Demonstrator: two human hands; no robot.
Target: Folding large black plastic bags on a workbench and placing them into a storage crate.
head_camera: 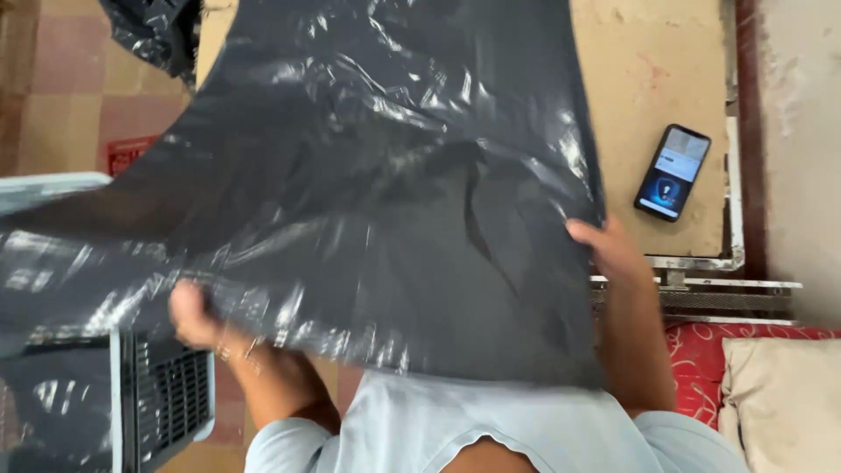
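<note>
Here a black plastic bag [377, 201] is pinched at its near edge by both hands.

The left hand [194, 317] and right hand [613, 252] are closed on the film; spread taut above the slatted basket [162, 398], it could tear or slip if tugged unevenly. A phone [672, 172] lies well apart.

Most of the table [648, 96] is covered by a black plastic bag [368, 201], whose upper and left parts are cut off by the frame edges and whose glossy folds are smeared by motion blur. The fingers [585, 230] of the right hand [613, 254] are largely hidden behind the bag's edge; those of the left hand [194, 315] are blurred. A grey basket [162, 394] is cut off at the lower left and partly hidden by the bag. The screen of the phone [672, 172] is too small to be made out. A cushion [780, 394] is cropped at the right corner.
</note>
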